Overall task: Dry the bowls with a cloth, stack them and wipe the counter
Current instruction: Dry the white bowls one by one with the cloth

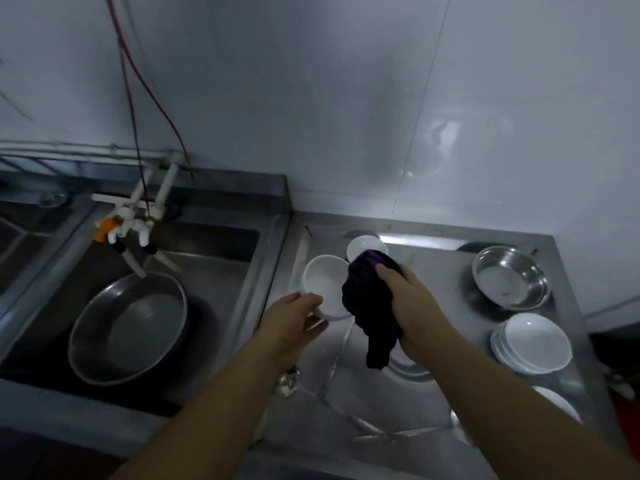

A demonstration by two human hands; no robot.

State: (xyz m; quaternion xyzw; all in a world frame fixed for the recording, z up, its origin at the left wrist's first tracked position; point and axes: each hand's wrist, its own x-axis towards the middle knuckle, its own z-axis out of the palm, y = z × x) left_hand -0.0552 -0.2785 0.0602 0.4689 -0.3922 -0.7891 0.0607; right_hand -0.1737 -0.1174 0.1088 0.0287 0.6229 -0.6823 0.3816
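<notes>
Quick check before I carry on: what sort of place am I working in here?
Most likely a kitchen dishwashing station, perhaps a commercial one: a stainless steel sink with a metal basin under the taps, and a steel counter holding a stack of white bowls.

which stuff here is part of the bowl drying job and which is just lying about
Part of the job:
- white bowl gripped by the left hand
- dark cloth gripped by the right hand
- second white bowl behind the cloth
- stack of white bowls
- steel counter

Lying about:
- metal basin in the sink
- taps
- red wire on the wall
</notes>
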